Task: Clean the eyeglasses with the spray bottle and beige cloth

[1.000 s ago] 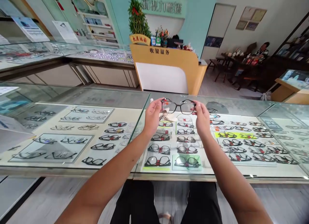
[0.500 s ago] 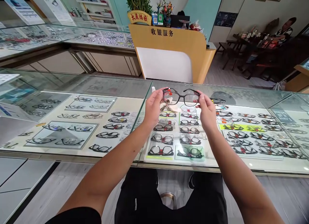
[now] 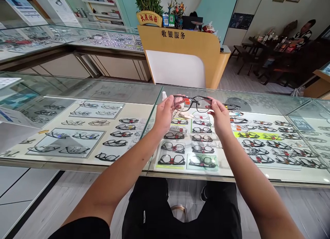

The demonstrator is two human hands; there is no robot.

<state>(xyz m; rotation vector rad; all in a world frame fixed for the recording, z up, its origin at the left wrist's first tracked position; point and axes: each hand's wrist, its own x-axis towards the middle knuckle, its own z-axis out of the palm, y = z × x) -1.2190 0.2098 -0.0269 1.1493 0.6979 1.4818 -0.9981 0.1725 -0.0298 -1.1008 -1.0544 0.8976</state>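
Both hands hold a pair of dark-framed eyeglasses (image 3: pixel 195 102) above the glass counter, one hand at each end. My left hand (image 3: pixel 164 115) pinches the left end of the frame between thumb and fingers. At the opposite end, my right hand (image 3: pixel 220 117) is closed on the frame near the right lens. A red mark or tag shows through the left lens. Behind my left hand a white bottle tip (image 3: pixel 164 95) sticks up. A pale crumpled cloth (image 3: pixel 185 115) lies just below the glasses, partly hidden by my left fingers.
The glass display counter (image 3: pixel 129 91) spans the view, with rows of eyeglasses (image 3: pixel 202 138) beneath its top. A white open box (image 3: pixel 15 134) stands at the left. Beyond are a wooden cashier desk (image 3: pixel 180 43) and a person (image 3: pixel 305 34) seated at a dark table.
The eyeglasses have turned slightly in my hands, so the bridge and lenses sit at a different angle and the red mark shows lower in the left lens. Both hands keep their grip.
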